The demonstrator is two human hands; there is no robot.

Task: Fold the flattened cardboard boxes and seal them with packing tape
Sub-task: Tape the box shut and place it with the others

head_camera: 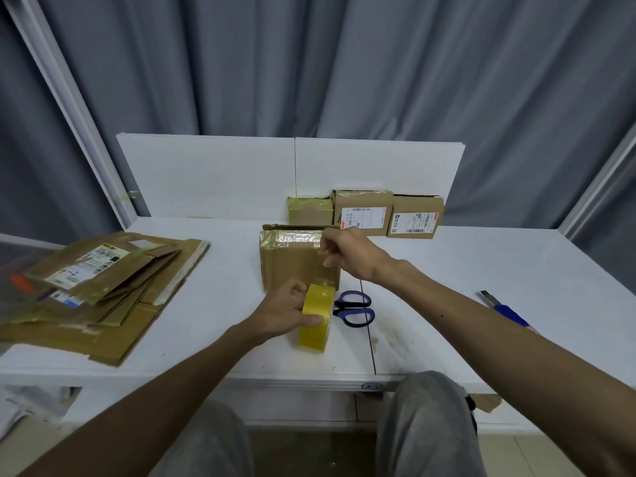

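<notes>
Yellow tape roll (pixel 315 318) gripped in left hand (pixel 285 313), right hand (pixel 347 253) pinching its strip (pixel 326 275).

One head-worn cam, wide-angle, faces fwd & down over the white worktop (pixel 464 270) toward the grey curtain (pixel 309 63), close-in, w/ left hand (pixel 284 313) & right hand (pixel 349 251) mid-frame and forearms (pixel 137 401) running in from the bottom corners.

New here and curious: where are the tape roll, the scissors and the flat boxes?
tape roll (pixel 315 318): head view, yellow outer band.
scissors (pixel 356 307): head view, where blue handles meet.
flat boxes (pixel 103 287): head view, middle of the pile.
</notes>
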